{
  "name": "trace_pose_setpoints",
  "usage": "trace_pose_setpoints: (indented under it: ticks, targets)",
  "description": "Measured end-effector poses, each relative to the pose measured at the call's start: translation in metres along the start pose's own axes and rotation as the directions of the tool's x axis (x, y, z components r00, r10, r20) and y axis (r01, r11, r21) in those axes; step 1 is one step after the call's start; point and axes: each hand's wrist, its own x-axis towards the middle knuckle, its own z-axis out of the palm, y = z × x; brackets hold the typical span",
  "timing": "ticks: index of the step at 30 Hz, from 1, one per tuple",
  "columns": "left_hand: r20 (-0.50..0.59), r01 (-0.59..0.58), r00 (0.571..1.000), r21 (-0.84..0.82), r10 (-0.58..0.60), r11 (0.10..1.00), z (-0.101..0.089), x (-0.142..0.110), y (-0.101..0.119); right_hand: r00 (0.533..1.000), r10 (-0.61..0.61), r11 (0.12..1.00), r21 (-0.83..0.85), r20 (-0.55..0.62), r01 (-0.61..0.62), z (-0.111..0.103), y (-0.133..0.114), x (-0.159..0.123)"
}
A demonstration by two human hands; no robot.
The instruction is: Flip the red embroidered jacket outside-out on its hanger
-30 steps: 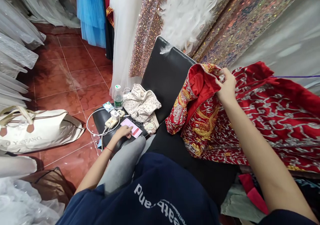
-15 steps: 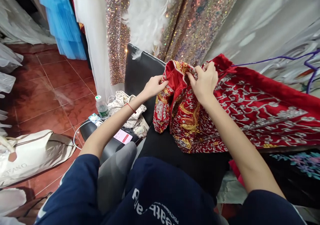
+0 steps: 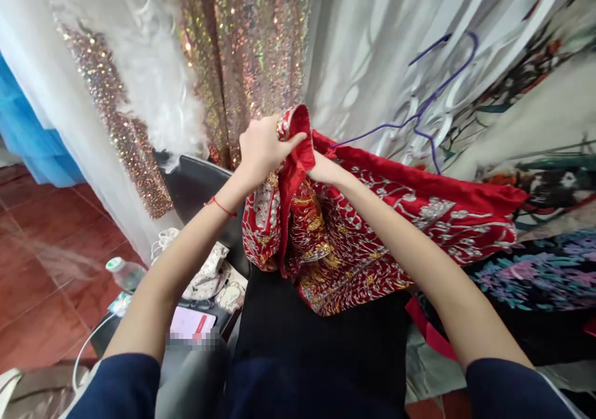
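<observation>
A red jacket (image 3: 354, 251) with silver and gold embroidery lies across my lap, its collar end lifted toward me. My left hand (image 3: 263, 149) grips the upright collar (image 3: 298, 136), thumb over the red lining and the other fingers behind. My right hand (image 3: 321, 167) reaches in just below the collar on its right side. Its fingers are mostly hidden by the cloth, which it seems to grasp. A purple wire hanger (image 3: 414, 118) sticks out past the jacket's red upper edge.
At left, a black seat holds a plastic bottle (image 3: 125, 274), a phone (image 3: 192, 323), a white cable (image 3: 86, 347) and a dotted cloth bag (image 3: 205, 270). Sequined fabric (image 3: 265, 46) and white gowns (image 3: 358, 53) hang ahead. Dark floral cloth (image 3: 535, 276) lies at right.
My view has swung to the right. My hands have drawn closer together at the collar, which now stands narrower. My right hand has moved from on top of the cloth to below the collar.
</observation>
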Motion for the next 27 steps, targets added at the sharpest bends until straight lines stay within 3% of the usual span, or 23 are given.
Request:
trace_pose_setpoints:
  ticks: [2,5,8,10,12,14,16,18,19,20,23,25,27]
  targets:
    - [-0.025,0.036,0.999,0.075,-0.034,0.997,-0.004,0.036,0.001,0.998,-0.053,0.993,-0.108,-0.02,0.05,-0.012,0.001,0.009]
    - [-0.046,0.08,0.996,0.151,-0.074,0.985,-0.005,0.09,-0.004,0.974,-0.056,0.941,-0.338,-0.221,-0.023,-0.028,0.003,0.027]
    - [-0.039,0.129,0.992,0.243,-0.124,0.961,-0.001,0.129,-0.012,0.952,0.165,0.884,-0.389,-0.257,-0.258,-0.039,0.011,0.045]
    - [-0.04,0.162,0.987,0.314,-0.157,0.936,0.003,0.145,-0.021,0.926,0.348,0.843,-0.382,-0.15,-0.379,-0.046,0.016,0.05]
    - [-0.052,0.187,0.982,0.369,-0.18,0.91,0.004,0.155,-0.034,0.918,0.395,0.863,-0.361,0.044,-0.354,-0.056,0.014,0.045]
    - [-0.069,0.215,0.976,0.439,-0.206,0.872,0.003,0.162,-0.049,0.906,0.274,0.947,-0.256,0.321,-0.196,-0.068,0.004,0.032]
    - [-0.075,0.245,0.967,0.522,-0.242,0.817,0.002,0.166,-0.061,0.808,0.046,0.998,-0.051,0.588,-0.02,-0.078,-0.009,0.019]
    - [-0.067,0.251,0.963,0.571,-0.26,0.782,0.006,0.166,-0.064,0.701,-0.105,0.994,0.088,0.706,0.06,-0.083,-0.018,0.013]
    - [-0.061,0.245,0.964,0.577,-0.259,0.779,0.009,0.166,-0.061,0.696,-0.124,0.992,0.104,0.707,0.072,-0.083,-0.019,0.014]
    - [-0.056,0.238,0.966,0.576,-0.252,0.782,0.013,0.164,-0.054,0.731,-0.105,0.994,0.083,0.674,0.066,-0.082,-0.019,0.018]
    - [-0.009,0.177,0.979,0.541,-0.205,0.822,0.03,0.151,-0.02,0.903,0.156,0.987,-0.102,0.399,-0.126,-0.07,-0.008,0.038]
    - [0.07,0.096,0.987,0.473,-0.147,0.876,0.04,0.14,0.006,0.915,0.333,0.937,-0.187,0.225,-0.295,-0.062,0.001,0.051]
    - [0.145,0.012,0.986,0.416,-0.079,0.909,0.046,0.129,0.025,0.903,0.401,0.902,-0.239,0.154,-0.36,-0.057,0.01,0.06]
